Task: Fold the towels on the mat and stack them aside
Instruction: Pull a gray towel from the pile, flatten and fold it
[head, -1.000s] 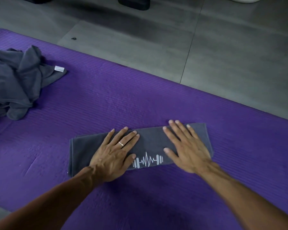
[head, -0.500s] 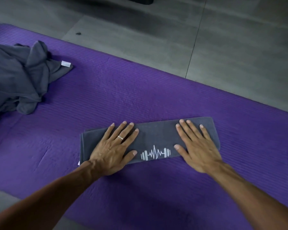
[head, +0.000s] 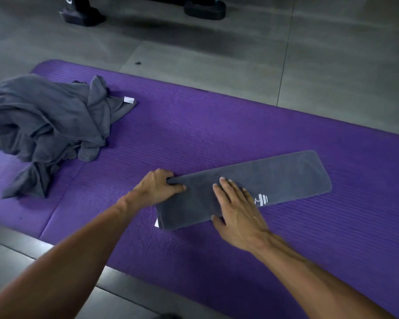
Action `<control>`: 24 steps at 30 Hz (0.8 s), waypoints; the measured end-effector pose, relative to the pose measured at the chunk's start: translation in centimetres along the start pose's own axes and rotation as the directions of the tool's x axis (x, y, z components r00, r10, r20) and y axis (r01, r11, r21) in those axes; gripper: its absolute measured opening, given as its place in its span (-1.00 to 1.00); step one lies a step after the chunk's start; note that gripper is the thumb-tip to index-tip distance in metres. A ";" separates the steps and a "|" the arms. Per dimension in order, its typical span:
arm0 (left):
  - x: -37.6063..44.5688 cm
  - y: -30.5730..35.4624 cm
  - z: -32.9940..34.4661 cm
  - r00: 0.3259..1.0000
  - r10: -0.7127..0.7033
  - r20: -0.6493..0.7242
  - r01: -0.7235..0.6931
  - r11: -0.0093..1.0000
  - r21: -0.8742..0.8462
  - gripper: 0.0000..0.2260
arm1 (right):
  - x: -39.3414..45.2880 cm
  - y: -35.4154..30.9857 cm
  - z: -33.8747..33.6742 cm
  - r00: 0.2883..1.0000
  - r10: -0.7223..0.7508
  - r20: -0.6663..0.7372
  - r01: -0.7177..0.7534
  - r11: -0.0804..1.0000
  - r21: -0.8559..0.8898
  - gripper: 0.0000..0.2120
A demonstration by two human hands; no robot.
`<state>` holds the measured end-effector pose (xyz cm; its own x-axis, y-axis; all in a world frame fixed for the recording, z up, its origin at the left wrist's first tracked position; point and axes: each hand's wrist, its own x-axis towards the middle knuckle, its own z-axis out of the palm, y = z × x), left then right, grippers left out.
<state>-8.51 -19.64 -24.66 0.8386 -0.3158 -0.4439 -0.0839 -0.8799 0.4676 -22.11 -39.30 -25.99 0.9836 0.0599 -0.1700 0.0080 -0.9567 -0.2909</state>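
Observation:
A grey towel [head: 283, 178], folded into a long narrow strip with a white barbell print, lies on the purple mat [head: 205, 134]. My left hand [head: 157, 187] grips the strip's left end at its far corner, thumb on top and fingers curled round the edge. Flat on the strip's middle rests my right hand [head: 236, 208], fingers straight, partly covering the print. A pile of crumpled grey towels [head: 46, 127] lies at the mat's left end.
Grey tiled floor [head: 217, 65] surrounds the mat. Black feet of gym equipment [head: 83, 16] stand on the floor at the top. A pale floor strip runs along the mat's near edge at the lower left.
My left hand has slid off the top of the strip to its left end and curled round the edge. My right hand has moved left to the strip's middle. The view has shifted left.

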 end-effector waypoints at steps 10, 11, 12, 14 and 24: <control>-1.0 0.5 -1.9 0.927 -0.143 0.347 0.363 0.576 -0.732 -0.82 | -0.1 -4.9 -2.0 0.987 -0.137 0.078 0.116 0.966 0.232 -0.06; -1.0 0.8 -1.9 0.916 -0.158 0.368 0.396 0.487 -0.778 -0.85 | -0.1 -5.2 -2.0 0.991 -0.116 0.064 0.096 0.962 0.257 -0.03; -1.2 1.3 -1.9 0.908 -0.159 0.387 0.417 0.410 -0.811 -0.88 | 0.0 -5.5 -1.9 0.996 -0.085 0.013 0.078 0.952 0.296 -0.06; -1.5 2.6 -2.1 0.900 -0.145 0.412 0.436 0.330 -0.837 -0.89 | 0.4 -5.7 -2.1 0.988 0.030 -0.152 0.041 0.896 0.443 -0.33; -0.9 9.3 -0.2 0.988 0.089 0.128 0.079 0.424 -0.902 -0.37 | -0.6 1.0 -6.0 0.780 0.582 0.231 -0.266 -0.026 0.964 -0.83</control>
<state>-9.92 -27.48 -19.71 0.7518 -0.4358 -0.4949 0.5161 -0.0783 0.8530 -21.64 -41.96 -20.51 0.7300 -0.4446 -0.5191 -0.4353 0.2831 -0.8546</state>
